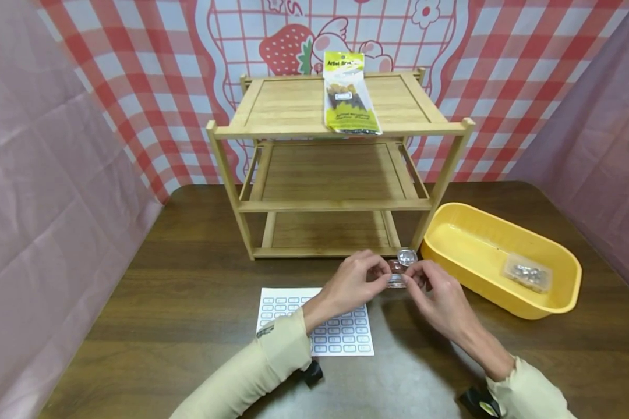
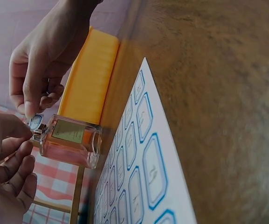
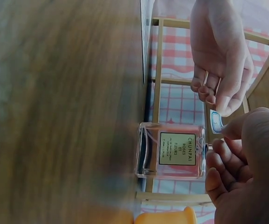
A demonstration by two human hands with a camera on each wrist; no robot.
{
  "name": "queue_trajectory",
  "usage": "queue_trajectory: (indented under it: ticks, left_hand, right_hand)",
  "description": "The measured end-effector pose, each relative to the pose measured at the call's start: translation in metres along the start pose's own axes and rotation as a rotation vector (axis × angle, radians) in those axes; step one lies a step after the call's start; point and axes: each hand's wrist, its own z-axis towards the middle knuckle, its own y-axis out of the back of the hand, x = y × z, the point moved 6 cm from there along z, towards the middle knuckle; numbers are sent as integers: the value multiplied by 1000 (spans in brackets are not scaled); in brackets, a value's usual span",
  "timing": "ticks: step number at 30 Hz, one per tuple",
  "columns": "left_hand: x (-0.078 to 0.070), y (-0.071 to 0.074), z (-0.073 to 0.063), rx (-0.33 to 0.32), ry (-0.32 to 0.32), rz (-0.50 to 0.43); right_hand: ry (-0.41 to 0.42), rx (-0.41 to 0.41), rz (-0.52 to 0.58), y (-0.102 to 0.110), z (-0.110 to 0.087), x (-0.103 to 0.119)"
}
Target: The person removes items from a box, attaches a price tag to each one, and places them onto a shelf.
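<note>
A small white label sticker with a blue border (image 3: pixel 216 122) is stretched between the fingertips of both hands, close over the neck of a perfume bottle. My left hand (image 1: pixel 352 280) pinches one end of it, and my right hand (image 1: pixel 440 295) pinches the other. The clear glass perfume bottle (image 2: pixel 69 144) stands upright on the table, with pinkish liquid and a pale printed label reading CHUNPAI. In the head view the hands partly hide the bottle. A round clear piece (image 1: pixel 407 257) lies just behind it.
A sheet of blue-bordered stickers (image 1: pixel 340 343) lies under the left forearm. Right of the hands stands a yellow basin (image 1: pixel 466 233) holding a small clear box (image 1: pixel 527 272). Behind is a three-tier wooden shelf (image 1: pixel 335 205), with a packaged brush set (image 1: pixel 351 96) on top.
</note>
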Motion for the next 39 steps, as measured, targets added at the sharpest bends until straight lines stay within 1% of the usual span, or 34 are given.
queue_trajectory:
  ticks: [7, 16, 19, 24, 28, 35, 39]
  left_hand:
    - [0, -4, 2, -10, -10, 24]
    - [0, -7, 5, -24, 2, 86]
    - [-1, -8, 7, -19, 4, 97]
    - [-1, -10, 9, -14, 2, 113]
    - [-2, -10, 10, -28, 0, 129]
    - [-4, -11, 10, -52, 0, 126]
    - [-4, -13, 12, -57, -1, 141]
  right_hand:
    - [-8, -3, -22, 3, 0, -4]
    - [25, -6, -49, 4, -1, -8]
    - [41, -14, -58, 5, -1, -8]
    - [65, -27, -50, 6, -2, -10]
    - [72, -32, -47, 7, -2, -11]
    - [59, -35, -58, 7, -2, -12]
    - [47, -33, -70, 6, -2, -13]
